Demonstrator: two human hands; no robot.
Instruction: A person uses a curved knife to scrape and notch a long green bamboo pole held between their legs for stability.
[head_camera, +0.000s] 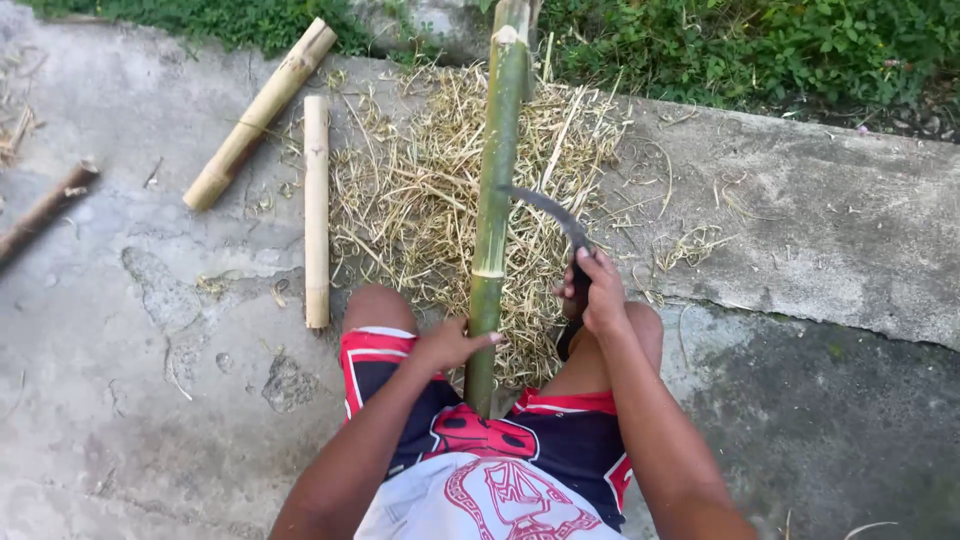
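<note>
A green bamboo pole is held between the knees, running away over a heap of dry shavings. It is gripped low down by the left hand. To the pole's right, the right hand is closed on a curved knife, whose blade touches the pole. Left of the pole lie two pale bamboo pieces.

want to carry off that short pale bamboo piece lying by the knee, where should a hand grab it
Grip the short pale bamboo piece at mid-length, coming down from above. It lies flat on the concrete, straight and even in width, with bare ground on both sides, so the middle balances it.
</note>
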